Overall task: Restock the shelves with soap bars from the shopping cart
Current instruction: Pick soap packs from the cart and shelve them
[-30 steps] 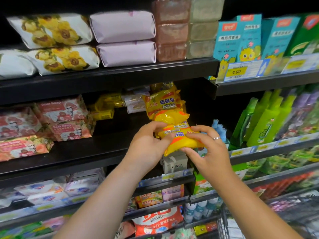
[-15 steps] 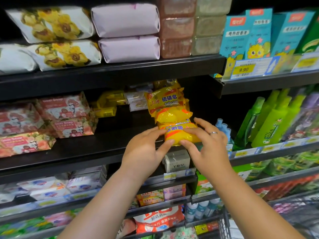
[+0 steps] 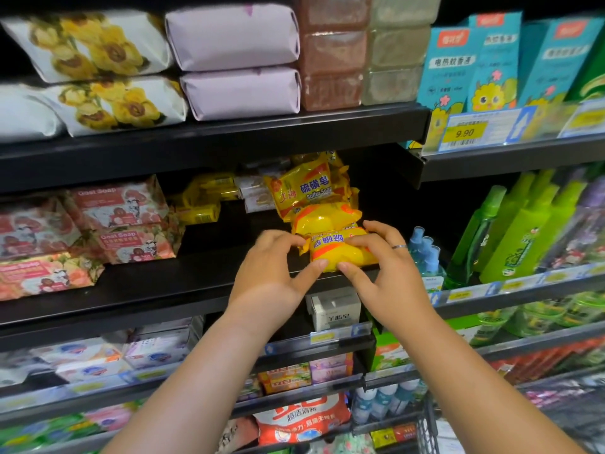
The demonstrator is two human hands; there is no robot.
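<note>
Held: left hand (image 3: 271, 267) and right hand (image 3: 389, 273) both pinch one yellow sulfur soap bar (image 3: 340, 255), centre frame, at the front edge of the black middle shelf (image 3: 163, 283). Judged set down, not yet released. Behind it, two more yellow packs (image 3: 304, 193) stacked, others dim beyond. Goat Soap packs (image 3: 118, 208), centre left: at least four. Shopping cart (image 3: 430, 430), lower right: edge only, stock unseen.

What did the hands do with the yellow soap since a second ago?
The yellow soap pack was tilted out in front of the shelf edge. It was moved in onto the black shelf and levelled, just in front of the other yellow packs. The left hand and right hand keep hold of it; nothing was let go. Everything else on the shelves stayed put.
</note>
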